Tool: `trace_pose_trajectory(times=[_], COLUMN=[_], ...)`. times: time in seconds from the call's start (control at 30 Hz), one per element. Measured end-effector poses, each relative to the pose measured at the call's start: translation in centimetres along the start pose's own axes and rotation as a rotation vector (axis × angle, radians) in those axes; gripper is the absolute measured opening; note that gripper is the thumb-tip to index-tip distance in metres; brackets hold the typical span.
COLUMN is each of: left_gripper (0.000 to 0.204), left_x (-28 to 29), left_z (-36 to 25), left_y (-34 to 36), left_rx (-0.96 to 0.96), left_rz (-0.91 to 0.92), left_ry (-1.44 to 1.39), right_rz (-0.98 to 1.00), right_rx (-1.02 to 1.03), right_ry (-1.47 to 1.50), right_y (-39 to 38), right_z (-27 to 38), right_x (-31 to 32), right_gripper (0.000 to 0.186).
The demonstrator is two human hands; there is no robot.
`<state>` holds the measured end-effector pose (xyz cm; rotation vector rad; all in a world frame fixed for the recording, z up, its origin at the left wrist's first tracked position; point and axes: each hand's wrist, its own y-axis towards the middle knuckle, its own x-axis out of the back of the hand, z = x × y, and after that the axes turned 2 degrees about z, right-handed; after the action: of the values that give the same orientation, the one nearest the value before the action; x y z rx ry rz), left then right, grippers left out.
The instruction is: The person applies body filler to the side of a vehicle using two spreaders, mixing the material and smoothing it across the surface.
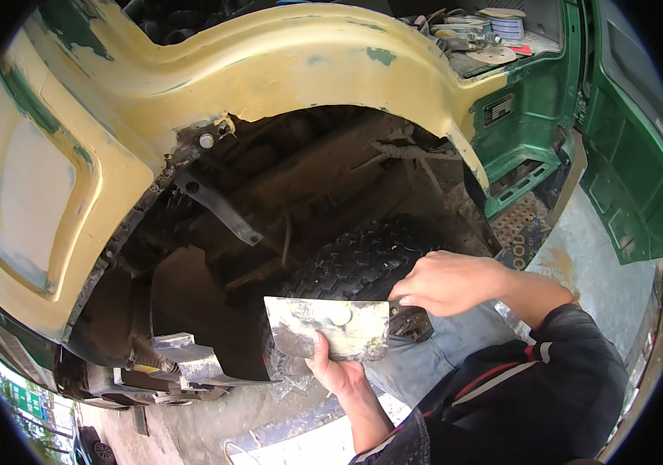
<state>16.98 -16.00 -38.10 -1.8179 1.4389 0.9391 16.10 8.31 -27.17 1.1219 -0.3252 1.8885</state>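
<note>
My left hand (339, 374) grips the lower edge of a flat filler board (293, 329), its thumb on top. Cream and grey smears cover the board, and a small lump of pale filler (340, 313) sits near its upper middle. At the board's right edge is my right hand (448, 283), its fingers curled and pressed together; whatever they hold is hidden. In front of both hands, a vehicle's wheel arch (300, 74) is coated in cream filler or primer, with green paint patches showing through.
Below the arch are a black knobbly tyre (355, 260) and a bent metal bracket (219, 208). Sanding discs (494, 54) and tools lie on a ledge at the upper right. A green door (626, 178) stands open on the right. A grey box-like part (188, 356) juts out at lower left.
</note>
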Motion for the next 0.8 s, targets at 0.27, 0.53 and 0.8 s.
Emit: trace_pose_trajectory(times=[0.27, 0.53, 0.8], left_gripper=[0.049, 0.050, 0.054], left_x=[0.1, 1.4, 3.6], left_z=[0.2, -0.1, -1.6], left_y=[-0.4, -1.7, -1.7], left_rx=[-0.025, 0.001, -0.021], left_rz=[0.016, -0.022, -0.088], left_ry=[0.026, 0.038, 0.075], right_rz=[-1.270, -1.337, -0.823], right_rx=[0.074, 0.002, 0.388], right_ry=[-0.844, -0.810, -0.257], right_y=[9.8, 17.9, 10.1], right_z=[3.9, 5.8, 6.5], right_x=[7.8, 4.3, -2.8], right_gripper=[0.038, 0.033, 0.039])
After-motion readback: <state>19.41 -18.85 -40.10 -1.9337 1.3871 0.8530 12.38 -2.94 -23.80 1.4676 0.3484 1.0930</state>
